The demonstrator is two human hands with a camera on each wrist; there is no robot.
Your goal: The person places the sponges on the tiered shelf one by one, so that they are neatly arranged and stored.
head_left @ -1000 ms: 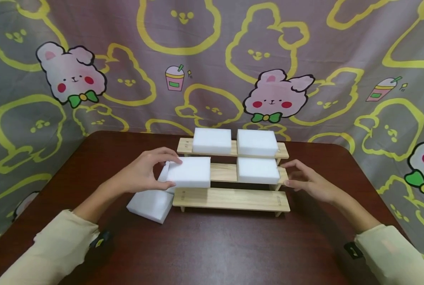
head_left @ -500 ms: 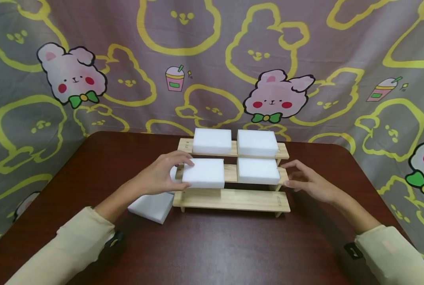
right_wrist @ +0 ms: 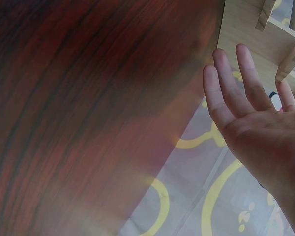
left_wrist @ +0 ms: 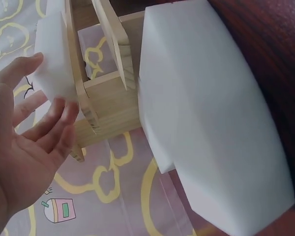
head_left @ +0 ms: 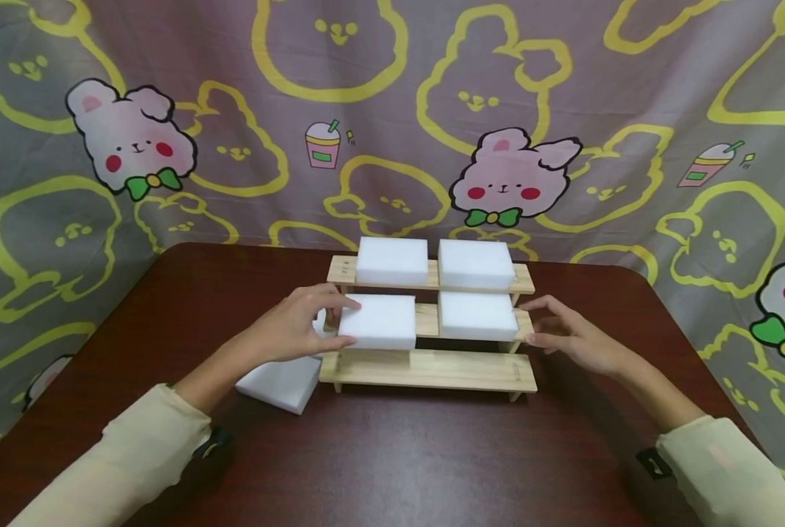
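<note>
A white foam block (head_left: 377, 322) sits over the left part of the middle tier of a wooden three-tier rack (head_left: 432, 368). My left hand (head_left: 294, 326) pinches its left end between thumb and fingers; in the left wrist view the fingers of that hand (left_wrist: 29, 118) lie along the block (left_wrist: 54, 59). At the rack's right end, my right hand (head_left: 580, 340) has its fingertips by the middle tier, and in the right wrist view the hand (right_wrist: 265, 123) holds nothing, its fingers extended. Another block (head_left: 477, 315) lies on the middle tier's right.
Two white blocks, one left (head_left: 392, 260) and one right (head_left: 476, 263), lie on the top tier. More white foam rests on the brown table (head_left: 392, 454) left of the rack, including a tilted block (head_left: 280, 382). A patterned cloth (head_left: 379, 95) hangs behind.
My left hand has carried its block rightward from the rack's left end along the middle tier, with little movement in the last half second. The right hand has stayed in place.
</note>
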